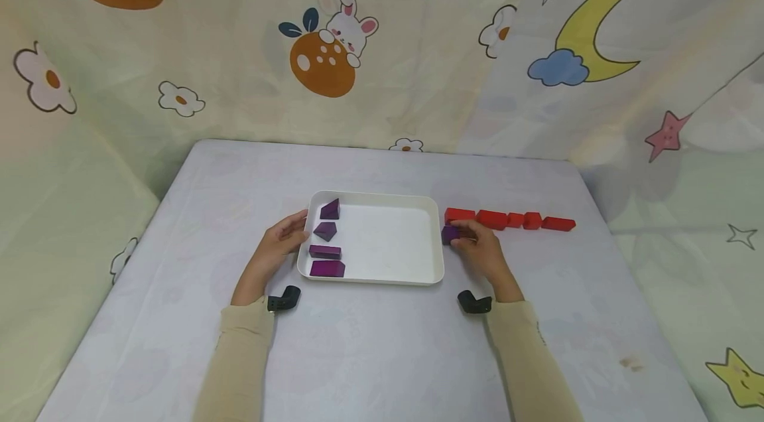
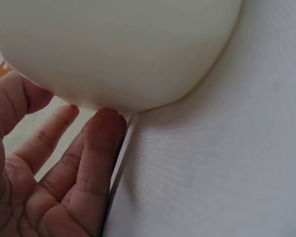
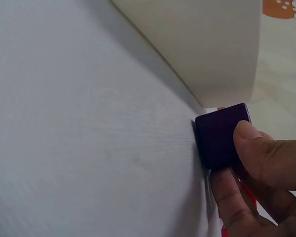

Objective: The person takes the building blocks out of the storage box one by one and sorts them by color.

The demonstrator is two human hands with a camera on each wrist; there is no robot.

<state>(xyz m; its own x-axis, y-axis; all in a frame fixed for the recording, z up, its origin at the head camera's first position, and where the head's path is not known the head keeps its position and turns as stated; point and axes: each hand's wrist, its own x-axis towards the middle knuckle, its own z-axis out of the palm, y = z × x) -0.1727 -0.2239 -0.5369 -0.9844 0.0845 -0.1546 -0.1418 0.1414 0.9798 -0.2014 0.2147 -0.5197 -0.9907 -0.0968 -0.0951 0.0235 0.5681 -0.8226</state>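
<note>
The left hand (image 1: 279,244) is gripping the tray (image 1: 388,239) at its left edge, the thumb coming over the rim while the fingers are pressing the outer wall. That hold is probably steadying the tray, and by keeping to the outside it is leaving nearly all of the floor free.

The right hand (image 1: 485,255) is holding a purple block (image 1: 450,235), pinching it between thumb and fingers just outside the tray's right wall. In the right wrist view one broad face is showing bare, since the grip is covering only the side near the hand; such a light pinch is likely suiting so small a piece. Whether the block is resting on the bench (image 1: 382,355) or hanging slightly above it, I cannot tell.

Four other purple blocks (image 1: 327,269) are lying inside the tray, lining up along its left wall from the far corner to the near one. Their differing shapes, one a wedge and one a flat bar, are sitting apart from each other, so each is presumably staying easy to see and pick out. The middle and right of the tray are showing bare white.

Five red blocks (image 1: 492,219) are forming a row on the bench, running rightward from beside the tray, behind the right hand. Their placing outside seems to be keeping the two colours separate.
</note>
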